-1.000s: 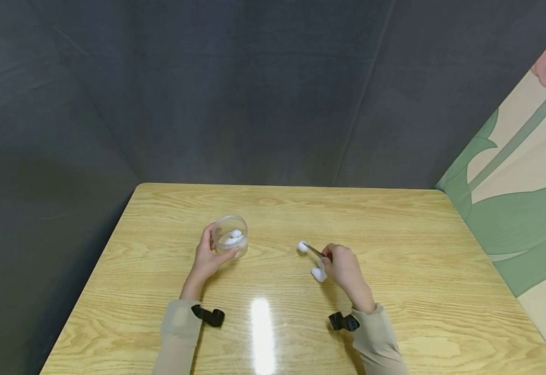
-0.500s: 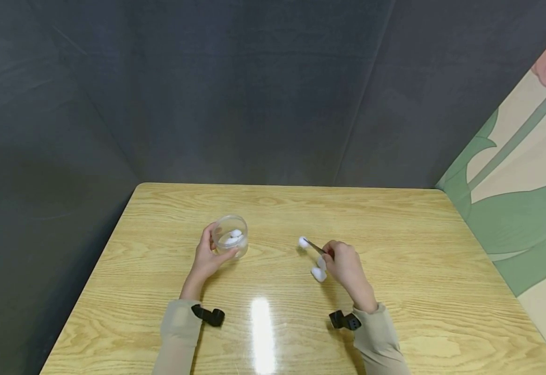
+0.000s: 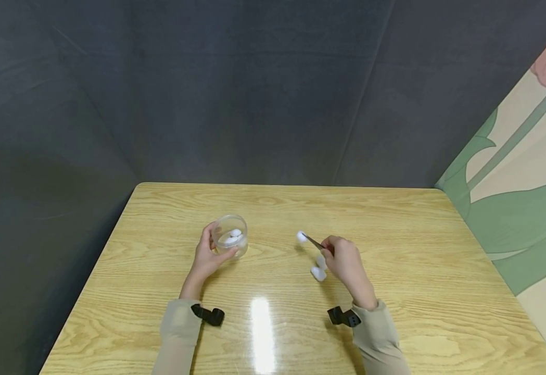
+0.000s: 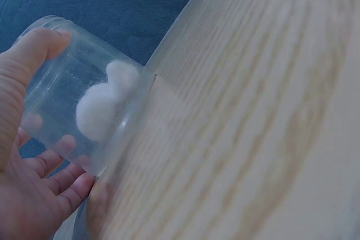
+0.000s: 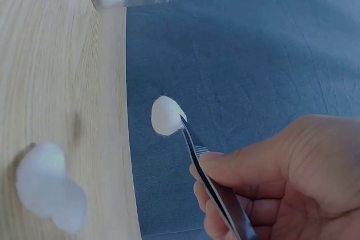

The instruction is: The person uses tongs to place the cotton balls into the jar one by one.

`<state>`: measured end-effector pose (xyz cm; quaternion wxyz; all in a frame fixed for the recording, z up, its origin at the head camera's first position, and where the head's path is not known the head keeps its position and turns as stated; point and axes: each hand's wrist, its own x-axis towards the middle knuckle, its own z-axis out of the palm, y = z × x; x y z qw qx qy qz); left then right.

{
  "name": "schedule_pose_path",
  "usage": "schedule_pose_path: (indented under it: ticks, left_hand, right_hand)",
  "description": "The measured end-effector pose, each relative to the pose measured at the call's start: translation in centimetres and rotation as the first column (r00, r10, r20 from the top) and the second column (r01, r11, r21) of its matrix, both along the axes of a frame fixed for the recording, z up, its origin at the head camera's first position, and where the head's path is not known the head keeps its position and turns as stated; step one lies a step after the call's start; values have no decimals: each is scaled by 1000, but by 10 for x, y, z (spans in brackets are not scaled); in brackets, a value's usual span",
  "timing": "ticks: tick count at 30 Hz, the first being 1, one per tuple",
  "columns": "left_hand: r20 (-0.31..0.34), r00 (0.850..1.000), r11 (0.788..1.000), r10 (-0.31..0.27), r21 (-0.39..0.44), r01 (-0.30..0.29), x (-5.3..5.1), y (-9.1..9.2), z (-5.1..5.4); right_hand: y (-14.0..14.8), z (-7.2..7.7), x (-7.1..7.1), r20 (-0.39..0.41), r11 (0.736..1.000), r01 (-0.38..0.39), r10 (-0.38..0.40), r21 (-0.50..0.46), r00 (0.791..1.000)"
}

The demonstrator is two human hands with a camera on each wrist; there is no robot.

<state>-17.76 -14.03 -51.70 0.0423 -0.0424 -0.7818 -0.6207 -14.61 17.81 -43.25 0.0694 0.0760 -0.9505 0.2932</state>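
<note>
My left hand (image 3: pixel 209 260) curls round a clear plastic jar (image 3: pixel 230 224) that stands on the table, thumb on one side and fingers on the other. Inside the jar lie white cotton balls (image 4: pixel 98 111), touching each other near its bottom. Tweezers (image 5: pixel 205 178) are pinched between the thumb and fingers of my right hand (image 3: pixel 347 265). A cotton ball (image 5: pixel 166 115) is caught in the tweezer tips, held above the table. Below and beside the right hand, two more cotton balls (image 3: pixel 318 274) rest together on the wood.
The wood-grain table (image 3: pixel 160 312) reflects a bright strip of light near its front. A dark cloth (image 3: pixel 254 94) hangs behind the far edge. To the right is a flower-patterned cloth (image 3: pixel 525 224). Each wrist wears a black camera (image 3: pixel 344 316).
The right hand has risen slightly with the tweezers, carrying the gripped cotton ball up off the table and a little away from the two others. The left hand and jar have stayed put.
</note>
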Motion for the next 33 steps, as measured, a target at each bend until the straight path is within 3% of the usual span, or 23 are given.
schedule_pose_path:
  ticks: [10,33]
  left_hand:
    - [6,1000,999,4,-37,-4,-1,0,-1]
    - [7,1000,1000,2,-18,-2,-2,0,-3]
  right_hand:
    - [-4,7,-2,-5,1000,-18,18,-6,1000]
    - [-19,18,-8,-32,999,-50,50,3,998]
